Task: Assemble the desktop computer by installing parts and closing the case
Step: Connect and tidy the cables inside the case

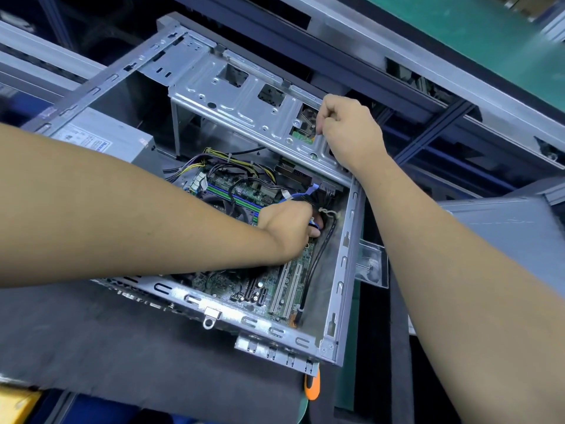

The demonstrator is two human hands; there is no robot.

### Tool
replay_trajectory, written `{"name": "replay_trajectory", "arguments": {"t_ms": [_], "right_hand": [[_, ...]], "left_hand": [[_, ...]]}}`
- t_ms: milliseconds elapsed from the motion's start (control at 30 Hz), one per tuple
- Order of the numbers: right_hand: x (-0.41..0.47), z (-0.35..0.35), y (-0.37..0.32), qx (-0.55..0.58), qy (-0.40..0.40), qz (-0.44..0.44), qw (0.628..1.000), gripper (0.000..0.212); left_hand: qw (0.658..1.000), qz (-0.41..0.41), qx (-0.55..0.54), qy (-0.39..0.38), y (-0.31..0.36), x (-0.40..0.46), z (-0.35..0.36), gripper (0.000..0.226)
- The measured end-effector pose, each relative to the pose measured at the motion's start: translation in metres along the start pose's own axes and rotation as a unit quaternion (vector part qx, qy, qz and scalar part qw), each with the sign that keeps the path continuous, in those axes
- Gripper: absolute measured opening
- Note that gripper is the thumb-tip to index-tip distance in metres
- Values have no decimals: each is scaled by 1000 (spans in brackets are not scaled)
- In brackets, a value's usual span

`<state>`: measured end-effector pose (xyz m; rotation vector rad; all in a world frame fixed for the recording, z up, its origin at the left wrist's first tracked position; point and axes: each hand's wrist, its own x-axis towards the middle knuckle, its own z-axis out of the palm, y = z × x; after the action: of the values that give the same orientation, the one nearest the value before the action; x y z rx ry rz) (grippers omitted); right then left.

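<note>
Desktop computer case (342,270), side panel off, lies open on a dark mat (122,347) covering the table, its interior facing up. A grey sheet-metal drive cage (244,102) spans the upper part of the case, tilted up above the interior. At the upper left corner sits the grey power supply (101,139) with a printed label. The green motherboard (244,289) covers the case floor, with white and black expansion slots near the lower edge and memory slots further up. A bundle of yellow and black cables (238,163) runs from the power supply across the board.

Left hand (290,221) reaches into the case interior below the cage, fingers curled around a blue-and-black cable bundle (308,198). Right hand (345,130) is at the right end of the drive cage, fingers bent and pinching the cage edge beside a small green circuit board; exact contact point is partly hidden.

An orange-handled tool (312,387) lies at the mat's edge, just below the case's lower corner.
</note>
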<state>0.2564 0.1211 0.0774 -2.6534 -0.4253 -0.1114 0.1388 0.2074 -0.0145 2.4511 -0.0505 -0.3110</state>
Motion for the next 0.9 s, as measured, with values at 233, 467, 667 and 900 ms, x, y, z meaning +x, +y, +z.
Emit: {"name": "replay_trajectory", "arguments": {"t_ms": [233,467,667,900], "right_hand": [[0,-1,4,4,-4,-11,1000,23],[2,0,4,2,-8,-14,1000,20],[2,-1,4,8,-7,-9,1000,18],[2,0,4,8,-3,-12,1000,18]], "left_hand": [[999,30,33,-5,-2,9,-6,26],[991,105,78,-8,-5,16,-8,22],[990,108,88,0,-6,15,-5,21],[984,109,138,4,-5,13,-5,22]]}}
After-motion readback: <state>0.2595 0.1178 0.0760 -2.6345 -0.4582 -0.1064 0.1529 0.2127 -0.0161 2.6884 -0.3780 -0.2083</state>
